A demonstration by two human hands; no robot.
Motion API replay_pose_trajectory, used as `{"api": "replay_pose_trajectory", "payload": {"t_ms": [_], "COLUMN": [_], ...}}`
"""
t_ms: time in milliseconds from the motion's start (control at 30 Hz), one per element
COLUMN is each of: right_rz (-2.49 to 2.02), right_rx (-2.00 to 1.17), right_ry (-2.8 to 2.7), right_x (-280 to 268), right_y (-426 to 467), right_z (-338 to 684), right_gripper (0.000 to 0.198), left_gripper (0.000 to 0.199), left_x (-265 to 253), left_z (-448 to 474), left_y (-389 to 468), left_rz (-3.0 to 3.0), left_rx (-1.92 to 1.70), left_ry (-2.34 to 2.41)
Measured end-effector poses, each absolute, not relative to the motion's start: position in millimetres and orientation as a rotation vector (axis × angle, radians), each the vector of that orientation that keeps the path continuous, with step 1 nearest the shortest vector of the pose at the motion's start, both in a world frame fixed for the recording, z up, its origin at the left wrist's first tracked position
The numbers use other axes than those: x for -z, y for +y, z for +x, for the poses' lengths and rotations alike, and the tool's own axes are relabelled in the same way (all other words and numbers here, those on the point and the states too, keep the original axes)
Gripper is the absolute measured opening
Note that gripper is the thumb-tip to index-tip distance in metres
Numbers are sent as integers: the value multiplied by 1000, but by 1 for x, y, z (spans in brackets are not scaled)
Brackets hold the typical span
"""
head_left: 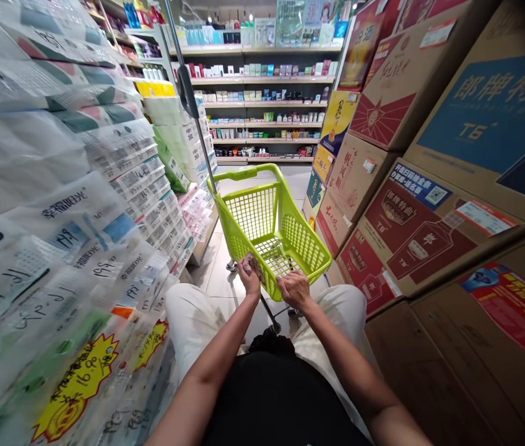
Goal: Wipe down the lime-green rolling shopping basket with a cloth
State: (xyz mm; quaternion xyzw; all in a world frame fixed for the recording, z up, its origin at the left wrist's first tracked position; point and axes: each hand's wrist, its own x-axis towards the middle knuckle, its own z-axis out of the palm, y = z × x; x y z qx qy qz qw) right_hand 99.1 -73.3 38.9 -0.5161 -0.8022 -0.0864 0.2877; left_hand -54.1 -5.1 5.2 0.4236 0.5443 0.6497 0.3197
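A lime-green wheeled shopping basket [306, 244] stands in front of my knees, its slatted inside showing the floor. My left hand [249, 283] is closed around a crumpled greyish-pink cloth [253, 265] at the basket's near left rim. Fingers of my right hand [294, 288] curl over the near rim on the other side, gripping it. A long dark pole handle [188, 93] rises from the basket's far left corner. Under the basket, the wheels [275, 327] rest on the pale tiles.
Plastic-wrapped paper packs [127, 167] are stacked close on my left, with yellow price signs [79, 387] low down. Printed cardboard cartons [397, 217] form a wall on my right. Shelves of small boxed goods [262, 96] close off the aisle's far end.
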Motion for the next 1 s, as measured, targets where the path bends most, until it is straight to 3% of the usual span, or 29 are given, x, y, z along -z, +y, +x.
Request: {"api": "replay_pose_trajectory", "payload": {"t_ms": [133, 267, 400, 733, 1000], "right_rz": [-1287, -1255, -1245, -1339, -1534], "right_rx": [204, 140, 39, 59, 308], "right_ry": [-2175, -2181, -2117, -1862, -1904], "right_x": [-31, -28, -34, -34, -55], "right_y": [-70, -61, -60, -69, -63], "right_z": [107, 129, 146, 149, 115], "right_gripper": [54, 54, 48, 41, 36], "left_gripper": [19, 21, 21, 10, 31], "left_x": [-29, -55, -57, -73, -91], "left_z": [-68, -81, -79, -72, -89], "left_y": [-3, 14, 13, 34, 38], "left_rz": [1559, 1625, 1914, 1925, 2304], "left_rx": [-1688, -1653, -1430, -1372, -888], "left_ry": [1316, 1407, 1153, 1207, 1482]}}
